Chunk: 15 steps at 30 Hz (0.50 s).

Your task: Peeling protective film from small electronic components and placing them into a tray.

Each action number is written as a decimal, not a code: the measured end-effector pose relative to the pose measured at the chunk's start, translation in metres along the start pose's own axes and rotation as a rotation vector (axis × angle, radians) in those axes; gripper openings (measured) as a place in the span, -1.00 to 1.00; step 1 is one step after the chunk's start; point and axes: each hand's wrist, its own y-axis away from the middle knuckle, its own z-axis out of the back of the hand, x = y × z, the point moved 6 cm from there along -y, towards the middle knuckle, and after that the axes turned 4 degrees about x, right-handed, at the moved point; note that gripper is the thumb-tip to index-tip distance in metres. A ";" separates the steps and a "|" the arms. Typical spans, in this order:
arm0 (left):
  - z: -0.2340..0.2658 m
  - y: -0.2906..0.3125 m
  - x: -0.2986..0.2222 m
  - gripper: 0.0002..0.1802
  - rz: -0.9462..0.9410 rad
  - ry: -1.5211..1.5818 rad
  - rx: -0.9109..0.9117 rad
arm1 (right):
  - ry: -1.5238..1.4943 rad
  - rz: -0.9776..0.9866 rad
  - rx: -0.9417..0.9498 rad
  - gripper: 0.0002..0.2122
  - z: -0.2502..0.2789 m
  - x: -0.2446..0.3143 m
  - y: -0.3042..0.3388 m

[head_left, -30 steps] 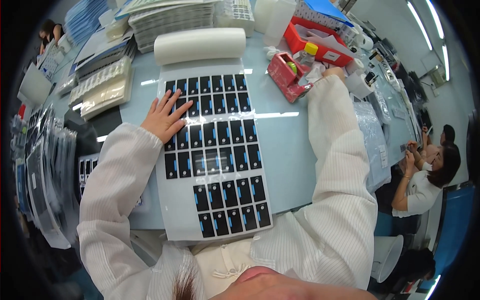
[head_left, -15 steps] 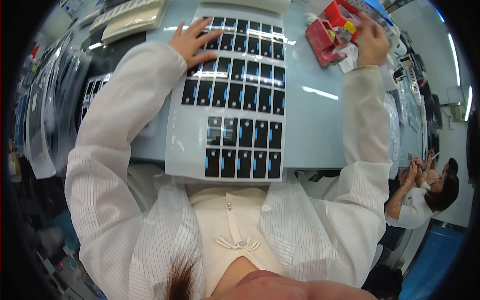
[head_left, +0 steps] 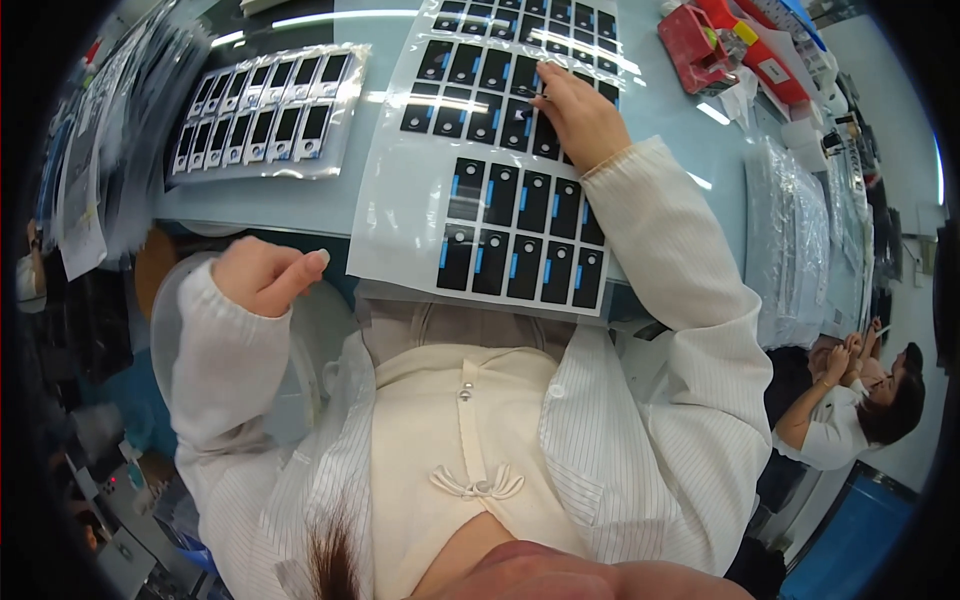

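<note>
A long white sheet (head_left: 385, 215) carries rows of black rectangular pieces, each with a small pale dot and many with a blue strip. It lies on the table and overhangs the near edge. My right hand (head_left: 588, 118) rests over its middle rows at the right, fingertips together at one black piece (head_left: 523, 75); whatever they pinch is too small or covered to make out. Off the sheet to the left, in front of the table edge, my left hand (head_left: 262, 275) has its fingers curled in and thumb along them. What it holds, if anything, is hidden.
A clear-wrapped tray (head_left: 345, 120) of small black-and-silver pieces lies on the left. Hanging plastic sheets (head_left: 130, 150) stand farther left. At the back right are a red dispenser (head_left: 692, 50) and a red bin (head_left: 775, 70); stacked clear bags (head_left: 785, 235) lie nearer. Another person (head_left: 850, 400) sits far right.
My left hand has left the sheet and come back towards me. From the red dispenser, my right hand has moved left onto the sheet. The sheet has shifted in view, and the left tray shows fully.
</note>
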 end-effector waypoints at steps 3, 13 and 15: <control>-0.043 -0.013 0.031 -0.46 -0.007 0.481 -0.022 | 0.024 0.016 -0.011 -0.71 0.000 0.008 0.005; -0.088 -0.046 0.020 -0.52 -0.207 1.031 0.182 | 0.089 -0.020 -0.066 -0.71 0.007 0.005 0.008; -0.091 -0.045 0.016 -0.59 -0.156 1.053 0.156 | 0.089 -0.022 -0.065 -0.72 0.004 0.002 0.007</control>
